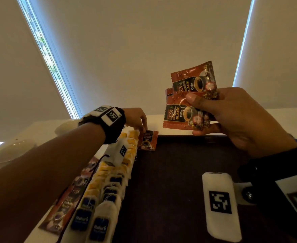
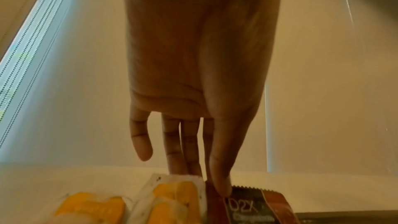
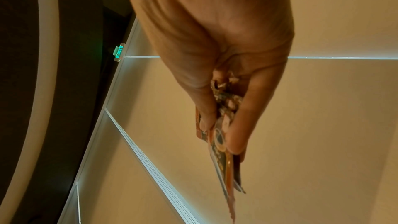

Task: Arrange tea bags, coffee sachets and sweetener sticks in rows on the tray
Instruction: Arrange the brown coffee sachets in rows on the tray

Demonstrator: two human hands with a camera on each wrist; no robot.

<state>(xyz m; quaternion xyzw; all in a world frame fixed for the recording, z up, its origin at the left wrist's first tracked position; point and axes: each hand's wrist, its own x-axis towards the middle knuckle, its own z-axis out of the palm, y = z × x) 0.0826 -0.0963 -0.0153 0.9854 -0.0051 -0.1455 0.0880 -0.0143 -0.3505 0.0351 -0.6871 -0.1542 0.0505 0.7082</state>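
A dark tray point(image 1: 179, 174) lies in front of me. Along its left side run rows of tea bags, yellow-tagged ones point(image 1: 129, 143) farther away and blue-tagged ones point(image 1: 98, 227) nearer. My left hand point(image 1: 141, 130) reaches to the tray's far left corner and pinches the top edge of one red-brown coffee sachet point(image 1: 147, 141) that stands beside the yellow tea bags point(image 2: 174, 198). In the left wrist view the thumb point(image 2: 221, 188) lies on that sachet point(image 2: 254, 210). My right hand point(image 1: 195, 115) is raised over the tray's far right and grips a fan of coffee sachets point(image 1: 193, 81), seen edge-on in the right wrist view point(image 3: 221, 142).
More coffee sachets point(image 1: 63, 207) lie on the white table left of the tray. White crockery point(image 1: 13, 149) and a pale bowl point(image 1: 67, 126) stand at the far left. Closed blinds fill the background. The tray's dark middle and right show no items.
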